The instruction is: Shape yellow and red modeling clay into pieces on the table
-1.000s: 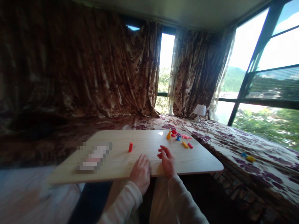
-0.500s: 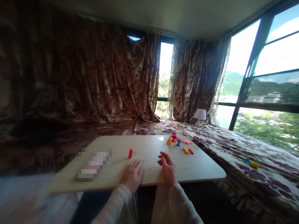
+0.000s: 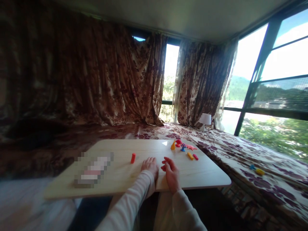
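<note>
My left hand [image 3: 150,166] rests palm down on the pale wooden table [image 3: 120,179], fingers stretched out, holding nothing that I can see. Close beside it, my right hand [image 3: 170,171] stands on its side with fingers loosely curved and a little apart, the palm turned toward the left hand. No object shows in it. A small red cylinder [image 3: 133,158] stands upright to the left of my left hand, apart from it. Beyond my right hand lie a yellow stick-like piece [image 3: 190,156] and a shorter pinkish-red piece [image 3: 195,157].
At the table's far right are an orange cone-like toy [image 3: 173,145], a red toy [image 3: 178,143], a blue spotted toy [image 3: 183,147] and a pink animal figure [image 3: 192,147]. A blurred-out flat item [image 3: 93,171] lies at left. A lamp [image 3: 205,120] stands behind.
My left hand has moved right, away from the red cylinder and closer to my right hand. My right hand and the toys stay about where they were.
</note>
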`<state>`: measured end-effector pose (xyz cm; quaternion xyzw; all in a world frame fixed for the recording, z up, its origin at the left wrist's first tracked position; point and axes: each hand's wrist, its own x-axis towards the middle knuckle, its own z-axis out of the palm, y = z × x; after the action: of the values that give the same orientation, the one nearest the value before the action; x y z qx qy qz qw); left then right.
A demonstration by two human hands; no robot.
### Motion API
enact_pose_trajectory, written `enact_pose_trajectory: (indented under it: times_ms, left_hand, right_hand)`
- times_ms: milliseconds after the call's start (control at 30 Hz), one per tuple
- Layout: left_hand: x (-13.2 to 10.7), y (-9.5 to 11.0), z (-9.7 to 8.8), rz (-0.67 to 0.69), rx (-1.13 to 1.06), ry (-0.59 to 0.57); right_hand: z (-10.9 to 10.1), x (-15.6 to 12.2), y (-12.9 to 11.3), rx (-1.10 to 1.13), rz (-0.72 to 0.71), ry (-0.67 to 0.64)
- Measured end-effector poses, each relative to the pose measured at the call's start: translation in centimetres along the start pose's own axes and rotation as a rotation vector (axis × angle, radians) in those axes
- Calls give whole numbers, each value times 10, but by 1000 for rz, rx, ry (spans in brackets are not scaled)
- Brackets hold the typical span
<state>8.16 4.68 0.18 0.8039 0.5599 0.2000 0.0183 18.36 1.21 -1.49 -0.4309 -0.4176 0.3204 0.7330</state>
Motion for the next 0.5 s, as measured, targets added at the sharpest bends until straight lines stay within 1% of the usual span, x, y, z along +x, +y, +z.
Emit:
enact_pose_trajectory:
  times_ms: [33,100,133,200,267,333,400,433,500]
  left_hand:
    - [2,-6,-2,-10,0,-5]
    - [-5,-21,-9,-18,1,-11]
    - [-14,-29,-14,-12,-1,-15]
    - [-40,-42,-23,-14,-2,-20]
    - [-68,-46,-30,-2,-9,-38]
    - [-91,-39,-32,32,-22,-61]
    - [-100,-24,-30,81,-43,-83]
    - [-98,-14,-27,93,-53,-87]
    - [-81,3,-21,57,-65,-71]
  right_hand:
    - [0,0,0,2,-2,0]
    - [0,-1,0,6,-4,3]
    - [0,-1,0,9,-4,6]
    - [1,-1,0,14,-3,12]
    - [1,-1,0,17,-2,14]
    - [1,-1,1,15,0,11]
    - [1,0,2,8,4,10]
    - [0,0,3,3,6,10]
    - [-1,0,4,-7,8,12]
